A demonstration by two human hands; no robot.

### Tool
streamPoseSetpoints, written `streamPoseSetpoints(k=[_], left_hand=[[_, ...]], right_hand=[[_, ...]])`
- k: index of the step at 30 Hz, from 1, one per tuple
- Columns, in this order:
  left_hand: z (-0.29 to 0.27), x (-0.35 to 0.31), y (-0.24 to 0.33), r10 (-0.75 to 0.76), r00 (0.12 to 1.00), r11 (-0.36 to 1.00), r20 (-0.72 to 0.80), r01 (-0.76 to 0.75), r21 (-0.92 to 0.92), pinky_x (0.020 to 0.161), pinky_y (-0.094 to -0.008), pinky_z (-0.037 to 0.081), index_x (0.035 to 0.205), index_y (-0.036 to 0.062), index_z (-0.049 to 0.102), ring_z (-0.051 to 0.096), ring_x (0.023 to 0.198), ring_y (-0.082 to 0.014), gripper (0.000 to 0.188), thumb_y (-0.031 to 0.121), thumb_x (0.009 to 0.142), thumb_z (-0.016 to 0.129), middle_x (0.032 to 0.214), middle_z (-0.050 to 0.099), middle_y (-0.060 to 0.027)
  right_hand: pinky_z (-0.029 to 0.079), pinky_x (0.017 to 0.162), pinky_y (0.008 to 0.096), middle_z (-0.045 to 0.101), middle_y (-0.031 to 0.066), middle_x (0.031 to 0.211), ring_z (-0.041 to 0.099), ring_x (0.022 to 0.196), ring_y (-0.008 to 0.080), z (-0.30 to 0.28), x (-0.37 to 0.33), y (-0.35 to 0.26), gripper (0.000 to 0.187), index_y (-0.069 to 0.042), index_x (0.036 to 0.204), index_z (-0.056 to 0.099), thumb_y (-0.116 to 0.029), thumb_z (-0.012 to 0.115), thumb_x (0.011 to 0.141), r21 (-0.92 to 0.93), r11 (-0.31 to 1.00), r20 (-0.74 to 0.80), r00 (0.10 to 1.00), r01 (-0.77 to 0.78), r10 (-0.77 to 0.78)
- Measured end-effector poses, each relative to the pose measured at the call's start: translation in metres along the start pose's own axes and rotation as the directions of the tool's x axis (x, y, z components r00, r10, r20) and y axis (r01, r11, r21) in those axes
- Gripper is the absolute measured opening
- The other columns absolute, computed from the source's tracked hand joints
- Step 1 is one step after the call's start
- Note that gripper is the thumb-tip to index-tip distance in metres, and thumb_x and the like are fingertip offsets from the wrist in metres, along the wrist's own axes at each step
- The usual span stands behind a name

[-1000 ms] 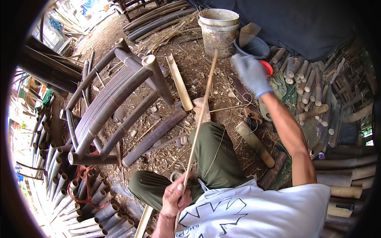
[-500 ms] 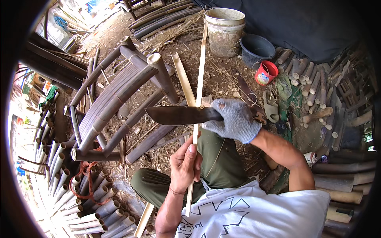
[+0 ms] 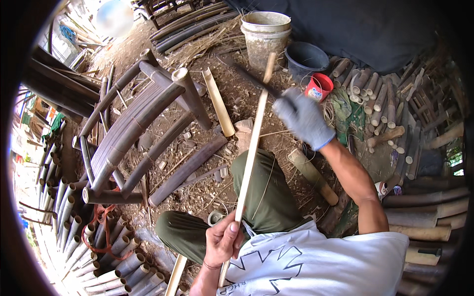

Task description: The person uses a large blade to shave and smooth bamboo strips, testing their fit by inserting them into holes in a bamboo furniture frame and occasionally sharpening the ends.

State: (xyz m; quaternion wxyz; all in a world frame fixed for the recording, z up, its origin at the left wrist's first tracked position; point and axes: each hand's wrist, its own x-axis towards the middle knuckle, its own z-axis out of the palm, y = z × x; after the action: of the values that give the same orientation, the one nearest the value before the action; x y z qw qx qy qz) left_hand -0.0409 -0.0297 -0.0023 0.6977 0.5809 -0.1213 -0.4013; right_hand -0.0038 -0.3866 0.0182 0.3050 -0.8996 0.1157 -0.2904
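Note:
A long, pale bamboo strip [image 3: 253, 145] runs slantwise from my lap up toward the buckets. My bare left hand [image 3: 223, 242] is closed around its lower part, thumb on top. In a grey knit glove, my right hand [image 3: 302, 118] grips the handle of a broad-bladed machete [image 3: 251, 79]. The dark blade, smeared by motion, crosses the strip near its upper end; I cannot tell whether it touches. My legs in green trousers [image 3: 266, 192] are bent under the strip. A split bamboo piece [image 3: 218, 106] lies on the ground beyond my knees.
A bamboo chair frame [image 3: 133, 128] stands at left, above bundled bamboo poles [image 3: 98, 261]. A dirty white bucket [image 3: 266, 42], a black basin [image 3: 306, 61] and a red can [image 3: 318, 88] sit at the back. Cut bamboo lengths [image 3: 380, 98] are piled at right.
The machete and my right hand have moved up along the strip, away from my body. My left hand has drawn down and left with the strip, whose top now ends lower in view.

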Motion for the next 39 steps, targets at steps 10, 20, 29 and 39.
streamPoseSetpoints(k=[10, 20, 29, 39], left_hand=[[-0.064, -0.028, 0.000, 0.273, 0.954, 0.960, -0.126, -0.279, -0.032, 0.034, -0.0233, 0.038, 0.122, -0.0026, 0.062, 0.047, 0.037, -0.0076, 0.042, 0.034, 0.104, 0.052, 0.054, 0.051, 0.0006], [-0.246, 0.135, 0.136, 0.435, 0.566, 0.773, -0.701, -0.634, -0.032, 0.059, -0.0263, 0.056, 0.116, 0.0042, 0.054, 0.071, 0.091, -0.0216, 0.021, 0.006, 0.097, 0.063, 0.093, 0.066, -0.0092], [-0.291, 0.248, 0.153, 0.175, 0.737, 0.699, -0.653, -0.560, -0.444, 0.066, -0.0301, 0.061, 0.100, 0.0063, 0.054, 0.063, 0.065, -0.0132, 0.016, 0.014, 0.096, 0.067, 0.075, 0.058, -0.0005], [-0.292, 0.266, 0.160, 0.076, 0.636, 0.663, -0.768, -0.607, -0.438, 0.065, -0.0288, 0.063, 0.096, 0.0085, 0.053, 0.066, 0.075, -0.0148, 0.017, 0.016, 0.096, 0.068, 0.091, 0.062, -0.0028]], right_hand=[[0.041, 0.041, 0.0335, 0.043, -0.0011, 0.054, 0.049, 0.042, 0.0158, 0.018, 0.049, 0.123, 0.055, -0.011, 0.079, 0.057, -0.065, 0.058, 0.091, 0.569, 0.547, 0.044, 0.687, -0.614, 0.725], [0.047, 0.094, 0.0524, 0.061, 0.0298, 0.114, 0.060, 0.110, 0.0468, 0.257, -0.110, 0.212, 0.059, -0.003, 0.128, 0.045, -0.018, 0.065, 0.074, -0.430, 0.698, 0.274, 0.654, -0.573, 0.705], [0.048, 0.096, 0.0368, 0.057, 0.0181, 0.124, 0.060, 0.106, 0.0264, 0.240, 0.078, 0.082, 0.062, -0.005, 0.148, 0.038, -0.009, 0.062, 0.090, 0.041, 0.960, 0.233, 0.937, -0.275, 0.259], [0.045, 0.099, 0.0353, 0.056, 0.0146, 0.125, 0.057, 0.110, 0.0214, 0.251, 0.137, -0.028, 0.055, -0.003, 0.147, 0.039, -0.011, 0.058, 0.096, 0.387, 0.893, 0.248, 0.959, -0.229, 0.138]])
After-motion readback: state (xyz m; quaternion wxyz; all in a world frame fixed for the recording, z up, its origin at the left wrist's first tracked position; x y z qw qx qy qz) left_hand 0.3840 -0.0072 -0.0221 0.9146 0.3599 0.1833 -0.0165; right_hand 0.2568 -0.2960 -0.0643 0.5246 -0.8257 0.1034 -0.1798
